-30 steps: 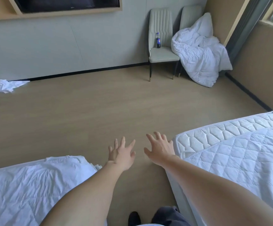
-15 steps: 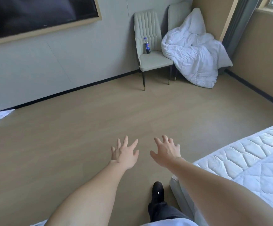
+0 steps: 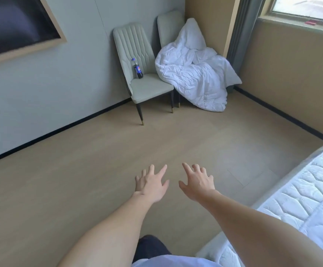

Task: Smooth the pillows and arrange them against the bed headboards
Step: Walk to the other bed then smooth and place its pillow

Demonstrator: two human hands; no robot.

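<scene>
Both my arms reach forward over the bare wooden floor. My left hand [image 3: 152, 183] has its fingers spread and holds nothing. My right hand [image 3: 197, 182] is just beside it, also spread and empty. A white crumpled duvet [image 3: 193, 74], with what may be a pillow standing at its top, is piled on the far chair in the room's corner, well beyond my hands. The corner of a bed with a white quilted mattress [image 3: 299, 197] lies at my right. No headboard is in view.
A pale green chair [image 3: 145, 85] stands against the far wall with a cola bottle [image 3: 138, 68] on its seat. A second chair [image 3: 169, 26] sits behind the duvet. A framed dark screen [image 3: 16, 24] hangs at upper left. A window [image 3: 307, 8] is at upper right.
The view has turned right and moved forward: the left bed and the cloth on the floor have left the frame, and the chairs and duvet are closer. Both hands stay spread and empty.
</scene>
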